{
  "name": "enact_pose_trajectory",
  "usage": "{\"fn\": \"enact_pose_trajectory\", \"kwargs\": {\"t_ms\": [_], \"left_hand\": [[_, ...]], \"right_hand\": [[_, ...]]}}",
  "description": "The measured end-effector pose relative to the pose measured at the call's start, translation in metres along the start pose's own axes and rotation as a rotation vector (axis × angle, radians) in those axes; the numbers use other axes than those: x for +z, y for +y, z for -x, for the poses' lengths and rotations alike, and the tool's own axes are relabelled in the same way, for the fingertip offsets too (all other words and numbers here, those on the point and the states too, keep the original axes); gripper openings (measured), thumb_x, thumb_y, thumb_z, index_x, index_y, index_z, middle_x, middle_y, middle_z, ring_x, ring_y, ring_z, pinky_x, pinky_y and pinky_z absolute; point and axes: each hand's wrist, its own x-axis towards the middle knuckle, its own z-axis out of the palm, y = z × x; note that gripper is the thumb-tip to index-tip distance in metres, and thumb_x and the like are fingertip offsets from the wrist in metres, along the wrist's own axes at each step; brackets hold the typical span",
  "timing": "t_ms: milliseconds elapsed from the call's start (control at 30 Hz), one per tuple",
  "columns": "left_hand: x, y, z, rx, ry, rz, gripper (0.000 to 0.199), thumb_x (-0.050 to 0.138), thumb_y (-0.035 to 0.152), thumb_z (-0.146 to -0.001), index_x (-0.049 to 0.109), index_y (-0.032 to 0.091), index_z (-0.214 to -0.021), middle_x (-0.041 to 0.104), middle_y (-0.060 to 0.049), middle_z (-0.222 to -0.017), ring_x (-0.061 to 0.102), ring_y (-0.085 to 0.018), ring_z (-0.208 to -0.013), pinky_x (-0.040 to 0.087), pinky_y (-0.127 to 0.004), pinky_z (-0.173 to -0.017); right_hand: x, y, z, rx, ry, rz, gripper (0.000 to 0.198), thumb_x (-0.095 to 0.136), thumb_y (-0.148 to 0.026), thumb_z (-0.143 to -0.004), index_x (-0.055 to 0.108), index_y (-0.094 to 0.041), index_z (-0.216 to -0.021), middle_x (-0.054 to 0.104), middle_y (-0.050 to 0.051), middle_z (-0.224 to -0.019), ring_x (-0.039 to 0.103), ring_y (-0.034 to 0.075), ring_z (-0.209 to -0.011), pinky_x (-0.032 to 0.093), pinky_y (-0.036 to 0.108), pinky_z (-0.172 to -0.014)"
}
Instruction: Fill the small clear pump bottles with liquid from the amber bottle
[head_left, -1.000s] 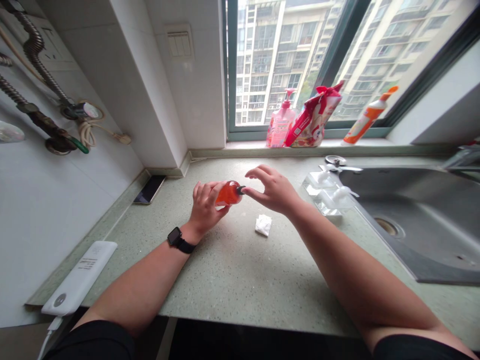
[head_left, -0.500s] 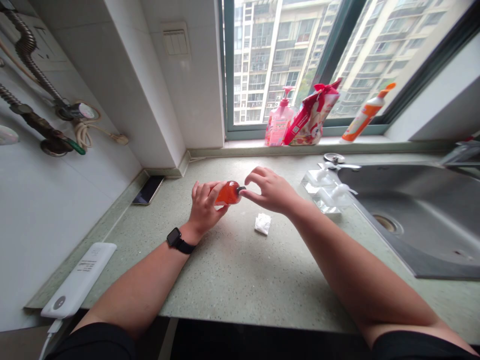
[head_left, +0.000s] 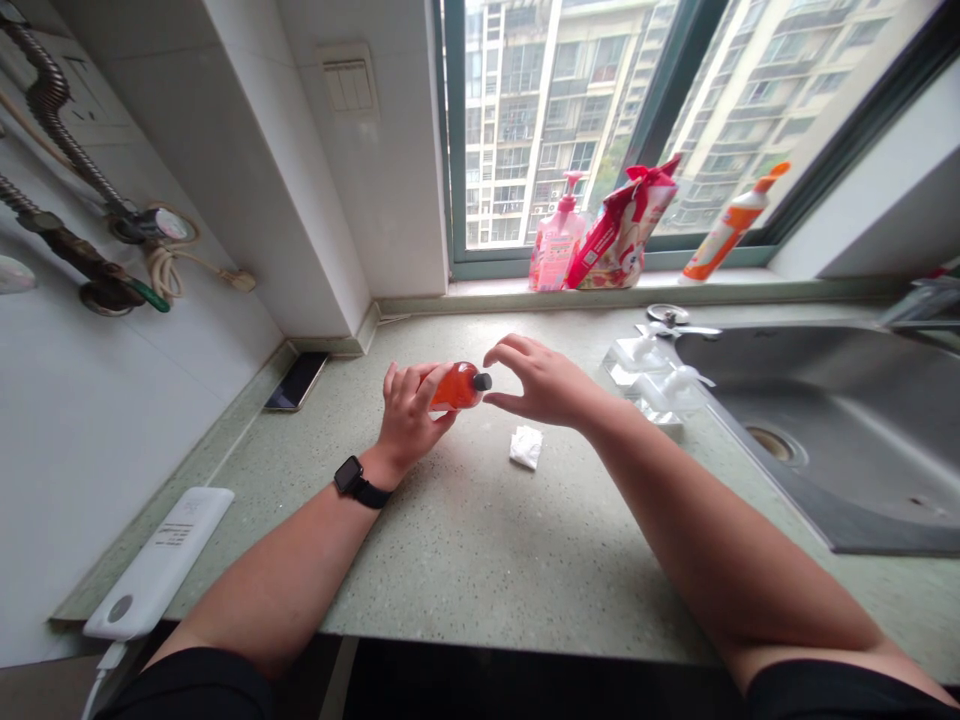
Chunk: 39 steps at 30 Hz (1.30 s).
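Observation:
An orange-red bottle (head_left: pixel 459 388) lies on its side in the air or on the counter, which I cannot tell, its black cap (head_left: pixel 482 381) pointing right. My left hand (head_left: pixel 410 412) is wrapped round the bottle's body and hides its base. Just right of the cap, my right hand (head_left: pixel 536 380) has thumb and fingers apart around a gap, with nothing between them. A crumpled white piece of tissue or plastic (head_left: pixel 526 447) rests on the counter below my right hand.
Two clear pump bottles (head_left: pixel 656 385) stand by the steel sink (head_left: pixel 817 500) on the right. A phone (head_left: pixel 297 381) and a white power bank (head_left: pixel 160 562) lie on the left. The windowsill carries a pink pump bottle (head_left: pixel 556 245), a red bag (head_left: pixel 622 235) and an orange-white bottle (head_left: pixel 726 238).
The thumb and fingers of my right hand have spread and come off the black cap, which now shows fully. My left hand keeps its hold on the bottle.

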Motion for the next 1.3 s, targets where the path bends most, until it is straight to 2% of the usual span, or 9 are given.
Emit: {"fn": "enact_pose_trajectory", "kwargs": {"t_ms": [133,233,367,567,667,800,1100,1200,1300], "left_hand": [[0.001,-0.001,0.0,0.019,0.007,-0.013,0.071,0.084,0.028,-0.088,0.055,0.032,-0.153,0.068,-0.011,-0.138,0.064,-0.034,-0.127,0.026,-0.064,-0.131],[0.0,-0.001,0.0,0.024,0.008,-0.012,0.07,0.084,0.031,-0.088,0.055,0.033,-0.152,0.068,-0.011,-0.137,0.065,-0.034,-0.126,0.027,-0.064,-0.131],[-0.001,0.002,0.0,0.037,0.011,0.002,0.068,0.083,0.034,-0.09,0.054,0.032,-0.152,0.069,-0.011,-0.136,0.065,-0.033,-0.126,0.027,-0.063,-0.131],[-0.003,0.004,-0.001,0.047,0.021,-0.021,0.064,0.081,0.04,-0.093,0.055,0.028,-0.15,0.07,-0.012,-0.133,0.066,-0.032,-0.122,0.03,-0.062,-0.129],[-0.004,0.004,-0.002,0.051,0.02,-0.028,0.06,0.079,0.04,-0.095,0.056,0.026,-0.148,0.07,-0.012,-0.132,0.066,-0.032,-0.122,0.03,-0.06,-0.129],[-0.005,0.004,-0.002,0.039,-0.009,-0.038,0.059,0.079,0.044,-0.094,0.058,0.026,-0.147,0.07,-0.012,-0.129,0.065,-0.032,-0.12,0.032,-0.059,-0.128],[-0.002,-0.002,-0.001,0.009,-0.035,-0.019,0.071,0.074,0.063,-0.095,0.054,0.026,-0.152,0.069,-0.013,-0.129,0.065,-0.035,-0.122,0.032,-0.061,-0.128],[-0.002,-0.002,-0.001,0.032,-0.043,0.059,0.086,0.072,0.069,-0.094,0.041,0.025,-0.16,0.066,-0.016,-0.143,0.063,-0.037,-0.131,0.029,-0.063,-0.13],[-0.002,-0.003,0.0,0.005,-0.083,0.112,0.095,0.068,0.071,-0.095,0.028,0.024,-0.167,0.057,-0.02,-0.157,0.055,-0.039,-0.145,0.03,-0.064,-0.13]], "right_hand": [[0.003,-0.002,0.0,-0.064,-0.004,-0.005,0.023,0.071,-0.026,-0.094,0.066,-0.026,-0.116,0.07,0.009,-0.118,0.065,0.026,-0.108,0.056,0.039,-0.087],[0.005,-0.003,-0.003,-0.05,0.013,0.052,0.009,0.067,-0.032,-0.099,0.069,-0.025,-0.105,0.07,0.009,-0.111,0.064,0.028,-0.106,0.055,0.041,-0.089],[0.007,-0.005,-0.005,0.002,0.027,0.09,0.032,0.058,-0.045,-0.107,0.071,-0.023,-0.087,0.07,0.011,-0.106,0.062,0.029,-0.103,0.053,0.045,-0.095],[0.007,-0.004,-0.001,-0.075,0.075,0.028,0.028,0.07,-0.038,-0.098,0.065,-0.024,-0.123,0.068,0.012,-0.123,0.061,0.03,-0.112,0.054,0.044,-0.092],[0.008,-0.003,-0.002,-0.122,0.057,0.044,0.02,0.068,-0.028,-0.099,0.066,-0.022,-0.118,0.068,0.012,-0.122,0.06,0.029,-0.112,0.054,0.043,-0.093],[0.011,-0.004,-0.004,-0.068,0.055,0.117,0.015,0.068,-0.035,-0.101,0.069,-0.021,-0.106,0.069,0.014,-0.116,0.058,0.031,-0.111,0.053,0.046,-0.096],[0.024,-0.016,-0.007,0.075,0.07,0.188,0.02,0.059,-0.033,-0.107,0.071,-0.017,-0.103,0.069,0.017,-0.116,0.056,0.032,-0.109,0.05,0.046,-0.095],[0.013,-0.005,-0.009,0.146,0.11,0.093,0.017,0.06,-0.034,-0.107,0.07,-0.021,-0.106,0.069,0.014,-0.118,0.058,0.029,-0.111,0.05,0.043,-0.096],[-0.014,0.017,-0.005,0.235,0.18,0.004,0.015,0.058,-0.031,-0.107,0.069,-0.021,-0.108,0.068,0.01,-0.116,0.062,0.025,-0.106,0.05,0.039,-0.094]]}}
